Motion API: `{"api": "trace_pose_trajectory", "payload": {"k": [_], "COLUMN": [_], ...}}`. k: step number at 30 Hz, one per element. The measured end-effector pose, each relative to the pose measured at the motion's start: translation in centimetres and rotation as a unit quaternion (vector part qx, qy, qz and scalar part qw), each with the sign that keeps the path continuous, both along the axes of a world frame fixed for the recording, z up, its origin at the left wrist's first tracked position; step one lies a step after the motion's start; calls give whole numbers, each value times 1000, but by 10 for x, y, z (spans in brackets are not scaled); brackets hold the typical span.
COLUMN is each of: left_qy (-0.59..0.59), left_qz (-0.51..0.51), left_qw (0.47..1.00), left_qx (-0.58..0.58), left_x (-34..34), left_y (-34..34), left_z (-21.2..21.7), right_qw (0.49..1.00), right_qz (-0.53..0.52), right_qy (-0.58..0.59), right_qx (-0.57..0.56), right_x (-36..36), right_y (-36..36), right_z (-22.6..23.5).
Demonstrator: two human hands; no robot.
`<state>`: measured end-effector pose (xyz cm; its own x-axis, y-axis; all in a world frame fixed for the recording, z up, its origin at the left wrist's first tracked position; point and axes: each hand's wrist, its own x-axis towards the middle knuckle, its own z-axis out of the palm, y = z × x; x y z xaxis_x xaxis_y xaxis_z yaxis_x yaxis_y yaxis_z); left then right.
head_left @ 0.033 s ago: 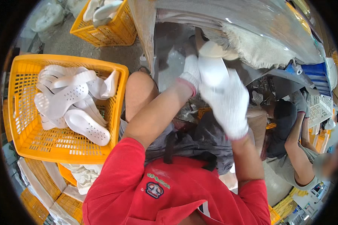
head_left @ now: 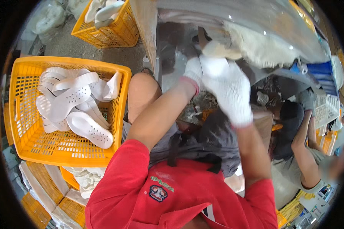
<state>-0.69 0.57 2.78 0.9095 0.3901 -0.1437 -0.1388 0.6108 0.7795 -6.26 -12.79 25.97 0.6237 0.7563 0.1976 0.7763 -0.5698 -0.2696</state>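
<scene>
White knitted gloves cover both my hands, which meet at a pale, rounded buffing wheel (head_left: 219, 49). Between them is a smooth white shoe insole (head_left: 215, 68), blurred and largely covered by the gloves. My left hand (head_left: 193, 69) grips its left side, fingers closed and mostly hidden behind it. My right hand (head_left: 233, 89) is wrapped over its right side. The insole's far end is against or very near the wheel; contact cannot be made out. Several white perforated insoles (head_left: 69, 100) lie heaped in a yellow plastic basket (head_left: 21, 141) on my left.
A second yellow crate (head_left: 114, 37) holding white pieces stands at the far left. Clear plastic sheeting (head_left: 271, 19) and shaggy whitish cloth (head_left: 262, 45) hang over the work spot. At the right another person (head_left: 300, 152) sits near a white basket (head_left: 325, 108).
My right hand has shifted slightly up and left, covering more of the insole. Less of the insole's flat face shows. The shaggy cloth has moved, and the other person's arms shifted slightly.
</scene>
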Motion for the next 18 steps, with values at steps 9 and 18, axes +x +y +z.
{"api": "trace_pose_trajectory", "payload": {"k": [9, 18], "left_qy": [-76, 12], "left_qz": [18, 43], "left_qw": [994, 903], "left_qx": [-79, -427], "left_x": [-53, -43], "left_y": [-43, -63], "left_z": [107, 53], "right_qw": [972, 997], "right_qz": [-213, 4], "right_qy": [45, 74], "right_qx": [90, -3], "right_x": [-5, -58], "right_y": [6, -56], "right_z": [-10, 7]}}
